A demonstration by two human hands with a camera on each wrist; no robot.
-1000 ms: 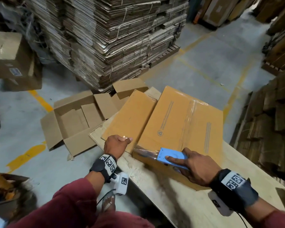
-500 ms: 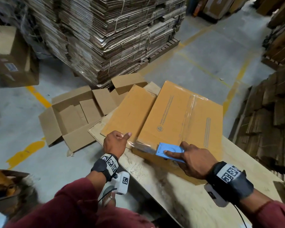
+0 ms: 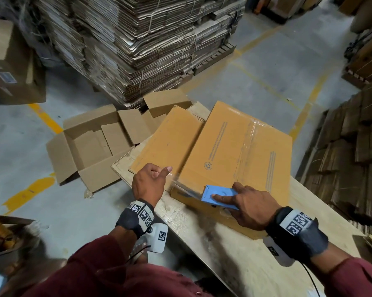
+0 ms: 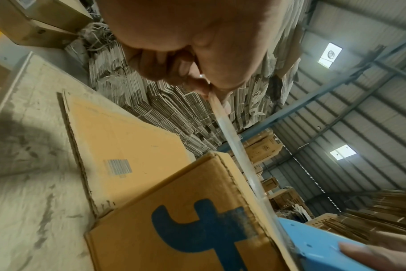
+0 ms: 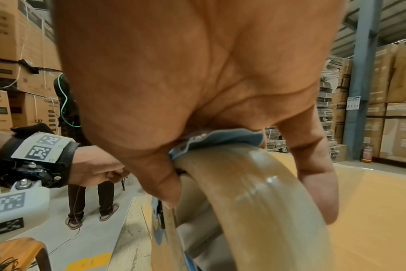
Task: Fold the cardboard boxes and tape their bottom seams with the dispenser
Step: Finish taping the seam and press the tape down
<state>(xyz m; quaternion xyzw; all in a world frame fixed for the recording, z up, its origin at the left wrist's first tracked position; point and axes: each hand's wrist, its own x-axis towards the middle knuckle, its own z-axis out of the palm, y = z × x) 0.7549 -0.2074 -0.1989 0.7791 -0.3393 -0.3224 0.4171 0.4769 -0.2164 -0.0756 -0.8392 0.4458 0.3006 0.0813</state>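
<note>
— How many boxes are on the counter [image 3: 234, 260]?
— One folded box [image 3: 241, 151], lying bottom up near the left end, with one open flap [image 3: 170, 144] spread flat beside it. A strip of clear tape already runs across the bottom.
— And the hands?
— Two. The right hand [image 3: 248, 207] grips the single blue dispenser [image 3: 218, 196] at the box's near edge, index finger laid along its top. The left hand [image 3: 148, 184] pinches the free end of one tape strip [image 4: 238, 155] between thumb and curled fingers, just left of the box corner. The strip runs taut from there to the dispenser.
— Anything on the floor?
— One open box [image 3: 95, 144], flaps spread, just past the counter's corner. Behind it, one tall pallet stack of flat cardboard [image 3: 148, 39].
</note>
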